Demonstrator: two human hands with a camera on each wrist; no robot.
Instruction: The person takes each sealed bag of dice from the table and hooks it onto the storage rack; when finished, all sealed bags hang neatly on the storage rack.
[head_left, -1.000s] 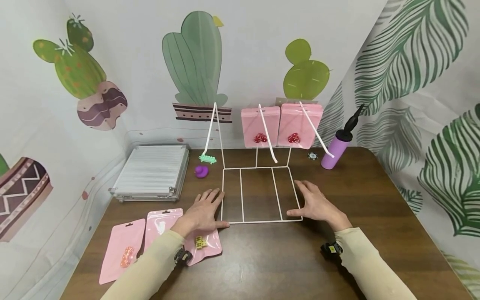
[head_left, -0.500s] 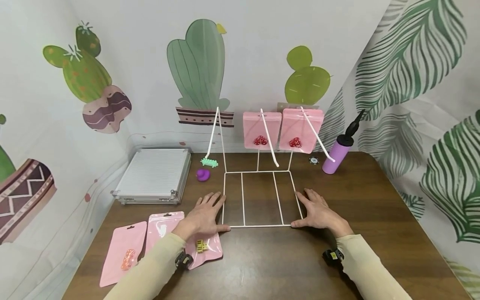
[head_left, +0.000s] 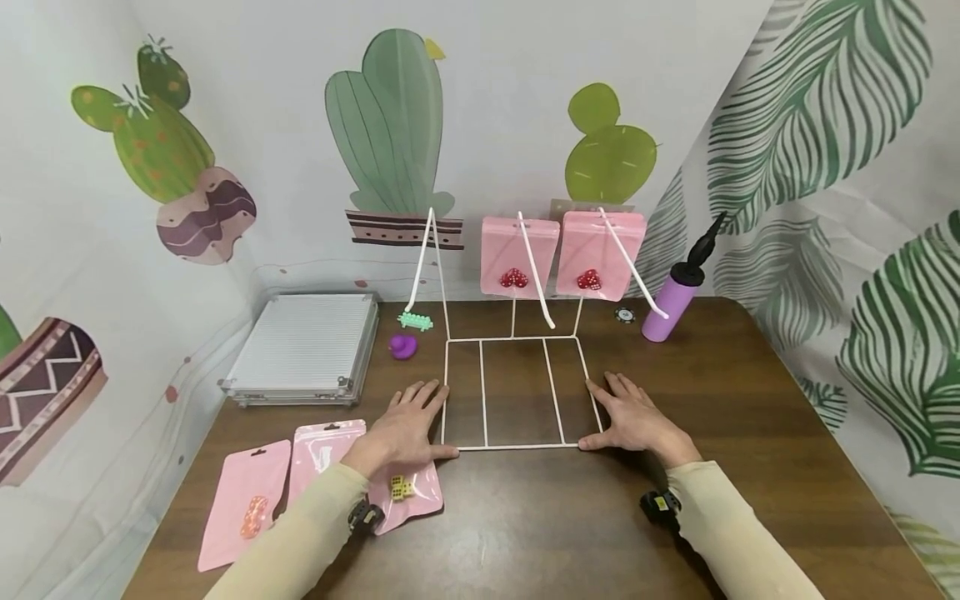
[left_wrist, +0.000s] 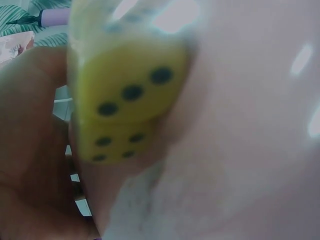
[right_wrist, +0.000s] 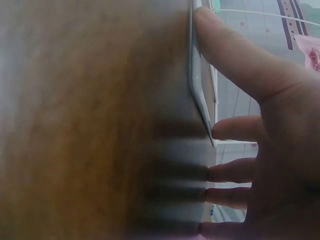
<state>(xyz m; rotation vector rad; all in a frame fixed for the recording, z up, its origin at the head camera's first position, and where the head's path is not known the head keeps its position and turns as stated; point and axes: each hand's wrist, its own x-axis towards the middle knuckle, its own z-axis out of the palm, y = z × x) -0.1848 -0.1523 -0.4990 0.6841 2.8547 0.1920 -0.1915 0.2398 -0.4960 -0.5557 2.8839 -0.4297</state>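
Note:
A white wire display rack (head_left: 517,447) stands on the table with three hooks rising at its back. Pink zip bags hang on two hooks: the middle bag (head_left: 498,246) and the right bag (head_left: 583,250), both showing red dice. My left hand (head_left: 401,429) lies spread at the base's left front corner, thumb at the front bar. Under that wrist is a pink bag (head_left: 423,504) with yellow dice (left_wrist: 132,92), large in the left wrist view. My right hand (head_left: 637,425) spreads at the right front corner; its thumb (right_wrist: 220,37) touches the wire.
Two more pink bags lie at the left, one bag (head_left: 232,492) with orange dice. Behind them stands a silver case (head_left: 303,342). A purple duck (head_left: 402,346) and mint-green toy (head_left: 415,320) sit near the empty left hook (head_left: 420,262). Back right: purple pump (head_left: 671,308), poker chip (head_left: 624,315).
My right hand has shifted slightly toward me, its thumb coming down to the front bar near the corner. The left hand stays in place. The head view tilts a little.

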